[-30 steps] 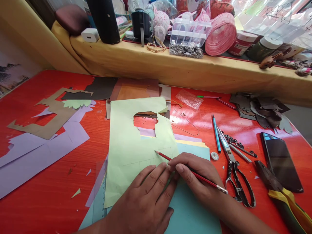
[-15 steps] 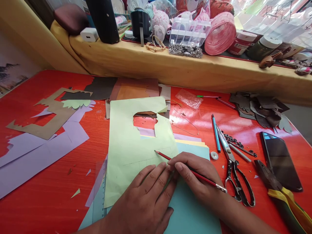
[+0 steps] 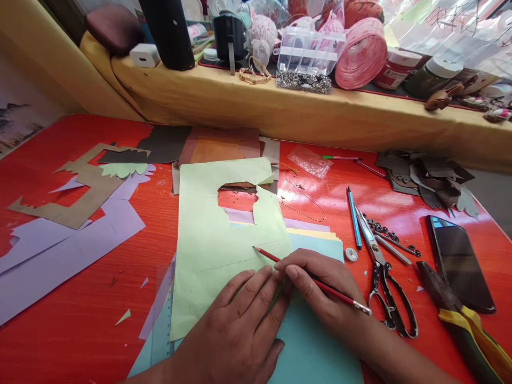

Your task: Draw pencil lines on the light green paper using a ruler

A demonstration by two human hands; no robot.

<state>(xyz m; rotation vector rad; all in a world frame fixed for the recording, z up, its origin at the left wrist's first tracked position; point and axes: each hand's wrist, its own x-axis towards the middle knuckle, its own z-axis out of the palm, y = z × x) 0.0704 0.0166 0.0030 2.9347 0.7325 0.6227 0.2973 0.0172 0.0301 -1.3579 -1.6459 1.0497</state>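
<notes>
Pencil (image 3: 338, 294) over the paper sheet (image 3: 204, 229) I watch remotely, cutouts (image 3: 92, 194) left of it, scissors (image 3: 378, 256) right, phone (image 3: 460, 266) farther right, scraps (image 3: 424, 178) behind the phone, ledge (image 3: 240, 109) behind the table (image 3: 80, 346)

Looks forward and down from the wearer's head, close above the left hand (image 3: 244, 322) and right hand (image 3: 334, 273), across the red table (image 3: 72, 341) toward the cloth-covered ledge (image 3: 224, 106).

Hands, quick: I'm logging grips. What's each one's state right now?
Left hand: open, laid on the green paper.
Right hand: closed, holding the pencil.
</notes>
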